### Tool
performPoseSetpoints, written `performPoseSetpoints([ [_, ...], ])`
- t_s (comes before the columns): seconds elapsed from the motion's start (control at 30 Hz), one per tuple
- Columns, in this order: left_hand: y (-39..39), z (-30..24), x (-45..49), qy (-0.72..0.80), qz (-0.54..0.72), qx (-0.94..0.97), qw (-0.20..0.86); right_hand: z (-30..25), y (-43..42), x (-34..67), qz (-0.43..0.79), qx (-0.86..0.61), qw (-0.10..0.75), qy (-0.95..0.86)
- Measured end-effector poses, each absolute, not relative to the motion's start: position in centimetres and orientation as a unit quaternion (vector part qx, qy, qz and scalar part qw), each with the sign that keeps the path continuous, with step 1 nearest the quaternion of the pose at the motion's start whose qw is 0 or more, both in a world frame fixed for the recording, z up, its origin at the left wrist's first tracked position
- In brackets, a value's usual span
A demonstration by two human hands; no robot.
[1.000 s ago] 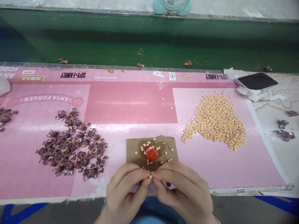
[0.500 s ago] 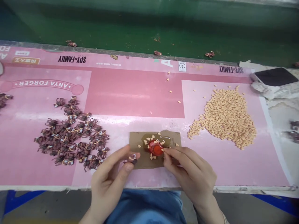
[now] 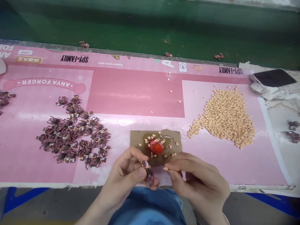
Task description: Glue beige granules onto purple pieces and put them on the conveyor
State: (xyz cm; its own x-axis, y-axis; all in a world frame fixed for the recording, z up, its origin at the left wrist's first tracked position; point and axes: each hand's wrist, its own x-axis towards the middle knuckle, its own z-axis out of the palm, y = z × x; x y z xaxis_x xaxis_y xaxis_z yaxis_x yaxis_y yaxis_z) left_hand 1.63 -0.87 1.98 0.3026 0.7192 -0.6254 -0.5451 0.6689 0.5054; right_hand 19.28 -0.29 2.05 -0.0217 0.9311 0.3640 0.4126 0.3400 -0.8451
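A small dark brown figurine (image 3: 149, 174) with a pale and yellowish band is pinched in my left hand (image 3: 131, 172). To its right, a tiny beige piece (image 3: 166, 168) sits between the thumb and forefinger of my right hand (image 3: 199, 178), a short gap from the figurine. Beyond both hands lies a brown cardboard piece (image 3: 137, 156). On it stands a small red cap-like cup (image 3: 156, 146) in a wet, shiny patch, with several beige pieces scattered around.
Many dark figurines (image 3: 72, 137) are heaped on the left of the pink printed tabletop (image 3: 136, 93). A pile of beige pieces (image 3: 227, 118) spreads on the right. A phone (image 3: 274, 78) rests on crumpled paper at the far right. Behind the table runs a green surface (image 3: 140, 31).
My right hand has drawn back from the red cup with a beige piece in its fingers. My left hand has moved right and turned the figurine, bringing it closer to the right hand.
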Motion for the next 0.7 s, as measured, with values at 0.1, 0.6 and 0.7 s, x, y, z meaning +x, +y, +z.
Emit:
performPoseSetpoints([
  [0.1, -0.9, 1.7, 1.6, 0.414, 0.365, 0.077, 0.831, 2.6, -0.1, 18.5, 0.275, -0.475, 0.495, -0.674],
  [0.6, -0.9, 0.8, 2.3, 0.478, 0.498, 0.249, 0.679, 3.2, -2.5, 18.5, -0.058, -0.464, 0.261, -0.845],
  [0.7, -0.4, 1.8, 2.9, 0.496, 0.513, 0.274, 0.644, 3.1, -2.4, 18.7, -0.081, -0.447, 0.238, -0.859],
])
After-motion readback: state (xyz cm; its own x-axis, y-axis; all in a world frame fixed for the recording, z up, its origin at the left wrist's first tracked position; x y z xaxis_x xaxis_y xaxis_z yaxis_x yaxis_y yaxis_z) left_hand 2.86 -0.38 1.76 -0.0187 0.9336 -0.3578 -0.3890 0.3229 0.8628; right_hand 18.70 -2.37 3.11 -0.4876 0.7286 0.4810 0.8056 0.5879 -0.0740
